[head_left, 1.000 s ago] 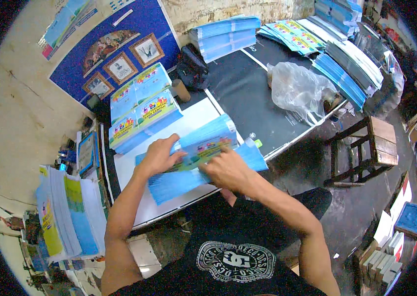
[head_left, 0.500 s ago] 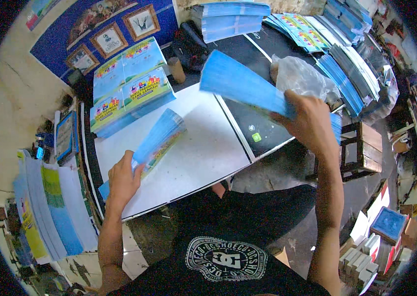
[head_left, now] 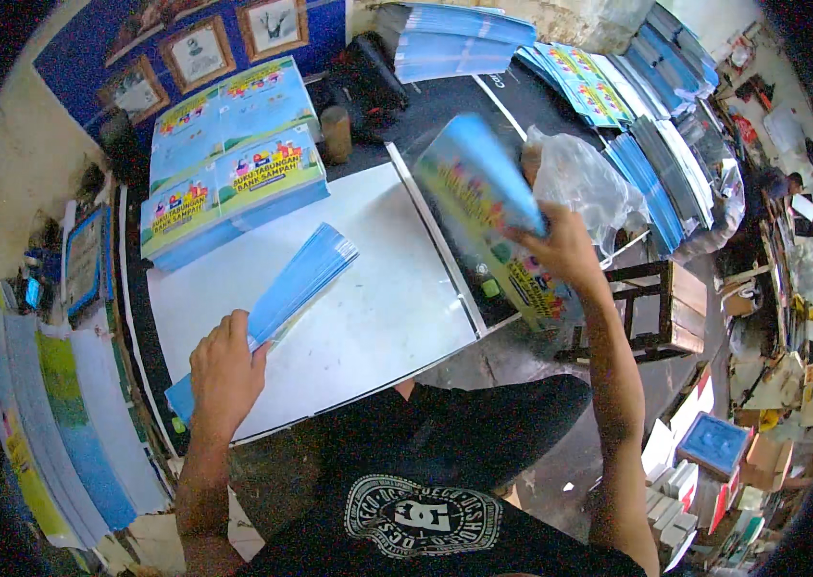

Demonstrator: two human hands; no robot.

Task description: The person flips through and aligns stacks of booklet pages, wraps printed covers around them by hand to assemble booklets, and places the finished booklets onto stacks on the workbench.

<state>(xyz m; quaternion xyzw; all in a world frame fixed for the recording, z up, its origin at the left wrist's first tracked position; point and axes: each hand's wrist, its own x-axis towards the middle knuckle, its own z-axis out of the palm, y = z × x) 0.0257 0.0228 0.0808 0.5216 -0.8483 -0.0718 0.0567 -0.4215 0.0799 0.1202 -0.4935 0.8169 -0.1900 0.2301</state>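
My left hand [head_left: 226, 373] is closed round the middle of a thin sheaf of blue printed sheets [head_left: 305, 279], which slants over the white board [head_left: 387, 298] with its far edges slightly fanned. On the right, my right hand [head_left: 565, 255] grips a second sheaf of printed covers [head_left: 469, 197] by its edge. This sheaf is raised and tilted, smeared by motion, its blue and yellow-green picture side partly showing. Beyond my left hand, a thick stack of the same printed covers [head_left: 233, 163] lies on the board's far left part.
Blue sheet piles [head_left: 464, 43] and more printed covers [head_left: 579, 82] lie along the black table's far side. A clear plastic bag [head_left: 584, 178] sits behind my right hand. A wooden stool [head_left: 651, 313] stands to the right; paper stacks [head_left: 89, 423] are at the left.
The right-hand sheaf has turned from its blue edge to show its printed side. My left hand has shifted slightly left and nearer, still holding its sheaf. The whole view has moved a little.
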